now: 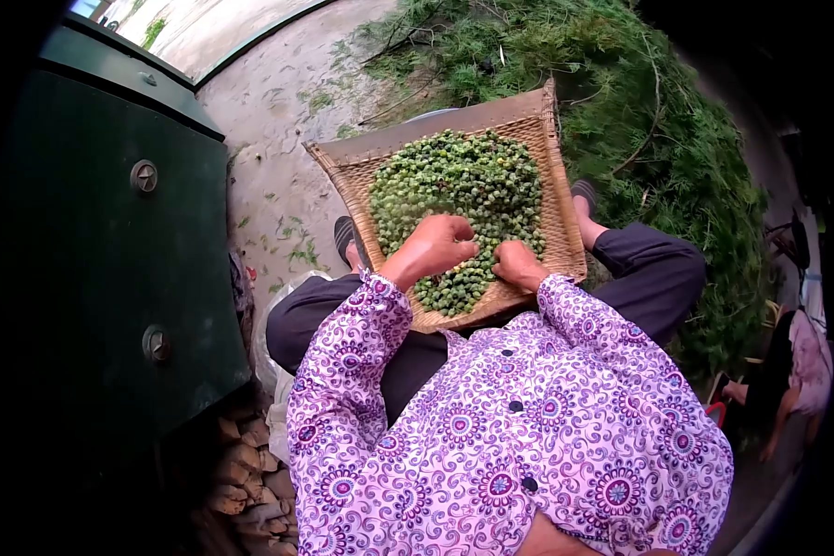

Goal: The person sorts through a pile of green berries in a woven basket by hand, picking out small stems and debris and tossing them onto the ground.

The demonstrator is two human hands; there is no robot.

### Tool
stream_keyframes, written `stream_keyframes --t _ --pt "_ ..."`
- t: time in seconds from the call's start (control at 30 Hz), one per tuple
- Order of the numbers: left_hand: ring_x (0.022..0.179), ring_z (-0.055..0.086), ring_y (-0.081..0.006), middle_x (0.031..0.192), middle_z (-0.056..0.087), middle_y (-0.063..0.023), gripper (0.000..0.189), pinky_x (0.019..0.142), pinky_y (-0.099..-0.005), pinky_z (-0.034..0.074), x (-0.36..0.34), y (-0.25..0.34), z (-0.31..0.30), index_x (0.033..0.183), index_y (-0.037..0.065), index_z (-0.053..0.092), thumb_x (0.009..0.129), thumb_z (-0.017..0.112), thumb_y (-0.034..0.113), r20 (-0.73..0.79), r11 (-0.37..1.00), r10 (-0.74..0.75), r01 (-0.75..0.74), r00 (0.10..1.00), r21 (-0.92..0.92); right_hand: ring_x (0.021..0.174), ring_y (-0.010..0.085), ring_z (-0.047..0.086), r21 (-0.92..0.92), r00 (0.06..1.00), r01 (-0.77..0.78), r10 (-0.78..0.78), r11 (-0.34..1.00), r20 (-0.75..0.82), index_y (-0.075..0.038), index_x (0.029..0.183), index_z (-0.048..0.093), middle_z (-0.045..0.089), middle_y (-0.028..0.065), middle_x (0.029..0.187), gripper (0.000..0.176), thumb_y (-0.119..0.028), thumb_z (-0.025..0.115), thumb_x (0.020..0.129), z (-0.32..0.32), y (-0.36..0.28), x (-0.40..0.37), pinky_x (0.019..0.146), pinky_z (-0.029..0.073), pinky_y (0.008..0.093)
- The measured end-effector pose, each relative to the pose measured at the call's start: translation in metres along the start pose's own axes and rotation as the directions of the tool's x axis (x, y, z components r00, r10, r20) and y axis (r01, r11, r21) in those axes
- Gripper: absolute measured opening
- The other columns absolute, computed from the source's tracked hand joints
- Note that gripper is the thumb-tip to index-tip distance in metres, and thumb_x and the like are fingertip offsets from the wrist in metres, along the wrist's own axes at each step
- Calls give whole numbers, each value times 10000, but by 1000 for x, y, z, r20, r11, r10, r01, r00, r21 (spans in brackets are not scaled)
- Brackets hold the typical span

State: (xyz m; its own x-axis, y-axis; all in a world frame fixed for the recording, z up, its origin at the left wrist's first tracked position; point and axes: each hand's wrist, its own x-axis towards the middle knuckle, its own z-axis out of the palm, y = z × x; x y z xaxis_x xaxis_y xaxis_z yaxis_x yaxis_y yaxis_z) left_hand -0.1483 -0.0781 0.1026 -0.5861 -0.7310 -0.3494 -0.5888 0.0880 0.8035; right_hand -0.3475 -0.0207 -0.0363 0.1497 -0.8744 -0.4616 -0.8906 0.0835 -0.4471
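A woven winnowing basket point(565, 208) with a flat front board rests across my lap. In it is spread a heap of small green round fruits or cones point(454, 167), a few of them yellowish or brown. Over the lower middle of the heap is my left hand point(435, 246), its fingers bent and pinched together. Beside it, my right hand point(517, 265) touches the heap with curled fingers. Whatever lies between the fingertips of either hand is too small or hidden to name.
Cut leafy green branches point(695, 176) are piled at the right and back. A dark green metal cabinet or door point(111, 232) stands at the left, above stacked split firewood point(241, 463). Another person point(806, 361) is partly visible at the right edge.
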Motion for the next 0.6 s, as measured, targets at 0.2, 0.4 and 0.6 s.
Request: stream_keyframes --t 0.2,0.4,0.6 --pt "799 620 -232 884 646 -149 324 707 -327 486 1 9 -4 954 -19 626 739 630 224 3 1000 -9 9 1000 22 571 230 599 297 968 -96 19 950 250 -11 715 635 612 137 636 147 -147 621 660 -32 5 -5 582 488 353" --pt "875 604 -230 965 628 -153 348 767 -319 477 10 2 7 1007 -11 610 737 634 207 26 1000 -1 0 1000 17 407 65 436 759 924 -292 -32 582 380 -53 685 582 498 -16 542 89 -122 608 735 -72 6 -23 398 359 199" --pt "784 603 -153 931 607 -106 347 655 -256 491 16 11 28 1064 -47 539 799 626 159 205 890 -74 157 976 -429 428 47 473 942 948 -211 -179 263 262 -45 758 588 525 -18 581 66 -103 597 788 -93 -23 -38 390 370 176"
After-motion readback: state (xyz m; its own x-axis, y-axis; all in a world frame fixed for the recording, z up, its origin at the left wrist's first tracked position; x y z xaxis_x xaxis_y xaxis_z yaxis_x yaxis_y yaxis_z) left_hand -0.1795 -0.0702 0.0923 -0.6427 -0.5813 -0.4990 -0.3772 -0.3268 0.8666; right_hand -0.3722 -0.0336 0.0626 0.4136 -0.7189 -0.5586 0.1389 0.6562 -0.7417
